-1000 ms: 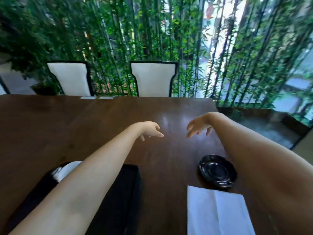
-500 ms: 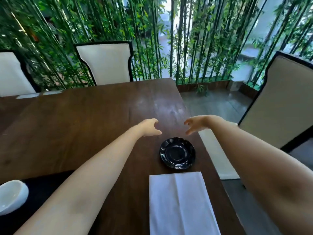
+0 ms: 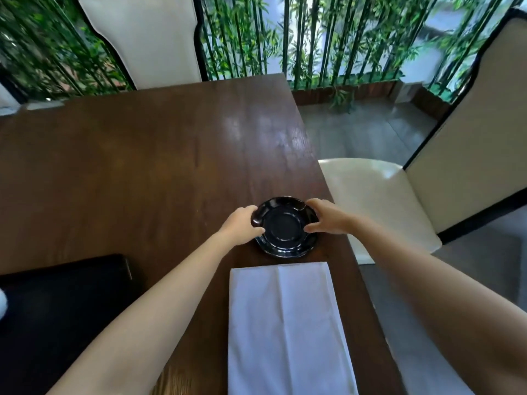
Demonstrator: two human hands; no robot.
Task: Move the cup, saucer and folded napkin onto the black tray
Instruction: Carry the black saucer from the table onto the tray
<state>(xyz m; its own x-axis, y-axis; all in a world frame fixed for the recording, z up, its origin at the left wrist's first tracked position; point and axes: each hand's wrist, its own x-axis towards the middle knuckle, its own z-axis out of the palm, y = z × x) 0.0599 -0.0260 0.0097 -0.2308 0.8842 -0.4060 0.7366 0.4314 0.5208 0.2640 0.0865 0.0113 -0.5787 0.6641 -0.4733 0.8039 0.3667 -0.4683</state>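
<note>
A glossy black saucer [image 3: 285, 228] sits on the brown table near its right edge. My left hand [image 3: 241, 223] grips the saucer's left rim and my right hand [image 3: 325, 216] grips its right rim, thumbs over the inner edge. A white folded napkin [image 3: 285, 323] lies flat just in front of the saucer. The black tray [image 3: 65, 303] rests at the lower left. A sliver of the white cup [image 3: 2, 306] shows at the left frame edge on the tray; the rest of it is cut off.
The table's right edge [image 3: 339, 212] runs close to the saucer and napkin. A cream chair [image 3: 379, 201] stands right of the table, another white chair [image 3: 148, 38] at the far side. Green bamboo screens the background.
Both hands have dropped from above the table onto the saucer and closed on its rim. The view has turned right and down, so the tray and cup slid to the left.
</note>
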